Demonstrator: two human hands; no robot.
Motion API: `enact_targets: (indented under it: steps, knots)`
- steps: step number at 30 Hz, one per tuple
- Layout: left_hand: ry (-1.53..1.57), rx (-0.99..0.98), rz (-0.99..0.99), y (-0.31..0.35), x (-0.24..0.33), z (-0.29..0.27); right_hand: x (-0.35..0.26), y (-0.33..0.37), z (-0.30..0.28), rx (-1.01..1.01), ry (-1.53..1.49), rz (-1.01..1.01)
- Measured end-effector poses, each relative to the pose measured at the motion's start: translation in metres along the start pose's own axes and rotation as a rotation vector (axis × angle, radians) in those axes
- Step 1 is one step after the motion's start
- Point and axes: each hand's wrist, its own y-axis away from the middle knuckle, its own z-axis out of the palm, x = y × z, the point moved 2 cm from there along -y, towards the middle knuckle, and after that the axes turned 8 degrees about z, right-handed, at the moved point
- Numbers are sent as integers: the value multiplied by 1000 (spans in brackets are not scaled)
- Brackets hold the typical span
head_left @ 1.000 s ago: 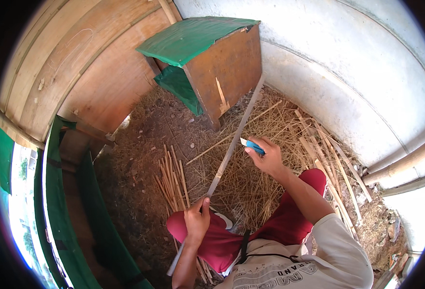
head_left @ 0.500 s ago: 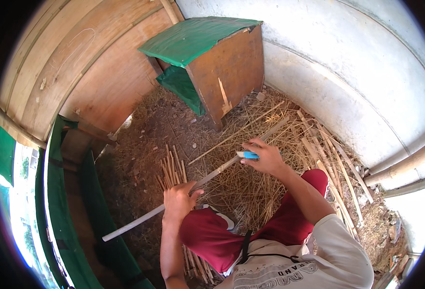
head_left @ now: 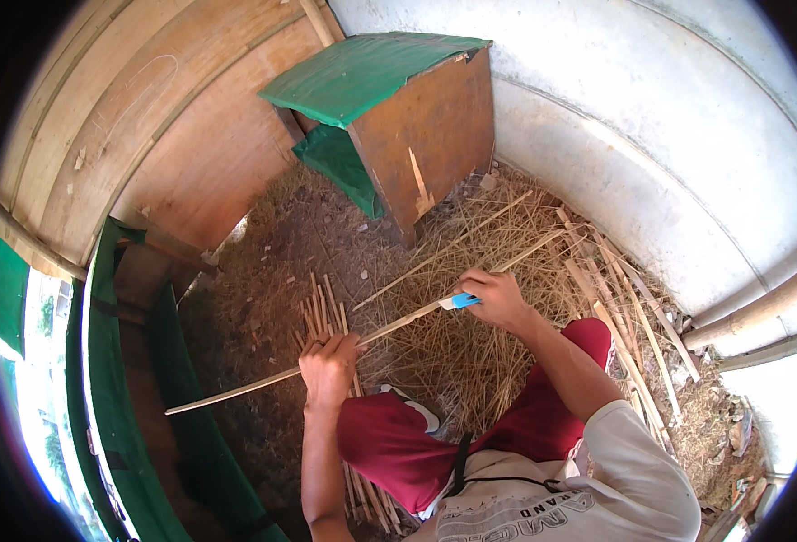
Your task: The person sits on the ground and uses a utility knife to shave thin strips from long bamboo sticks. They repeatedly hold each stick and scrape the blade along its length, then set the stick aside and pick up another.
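My left hand (head_left: 329, 369) is wrapped round a long, thin bamboo strip (head_left: 406, 321), which slants up from lower left to upper right in front of my knees. In my right hand (head_left: 500, 298) is a blue box cutter (head_left: 463, 300), its pale tip against the strip or right beside it. The right fingers also lie close to the strip, whose far end sticks out beyond them. Between my left hand and the wooden box, a bundle of split bamboo sticks (head_left: 323, 307) rests on the ground and runs partly under my left leg.
A wooden box with a green cover (head_left: 380, 74) stands at the back. Thin shavings (head_left: 462, 361) litter the ground between my legs. More bamboo pieces (head_left: 629, 312) lie along the pale wall at right. A green-lined trough (head_left: 168, 361) is at left.
The bamboo strip has turned, showing a paler, narrower side, and its left end sits higher. My left hand has shifted slightly, its fingers now over the strip; the cutter has tilted and moved slightly lower.
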Motion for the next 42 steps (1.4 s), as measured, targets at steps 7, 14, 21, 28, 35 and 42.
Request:
enact_targets:
  steps: [7, 14, 21, 28, 35, 42]
  knots:
    - [-233, 99, 37, -8, 5, -9, -2, 0, 5, 159, -14, -125]
    - [-102, 99, -51, -11, 4, -9, -2, -3, 2, 212, -50, -103]
    - [48, 41, -112, -10, 5, -15, 0, -1, 1, 186, -68, -61]
    - [76, 23, -146, -10, 7, -17, 1, 1, 1, 181, -74, -59]
    - [63, 29, -146, -8, 7, -15, -4, 1, -3, 126, 3, -63]
    - [-26, 43, -64, -13, 10, -18, 1, 4, 6, 58, -7, -80]
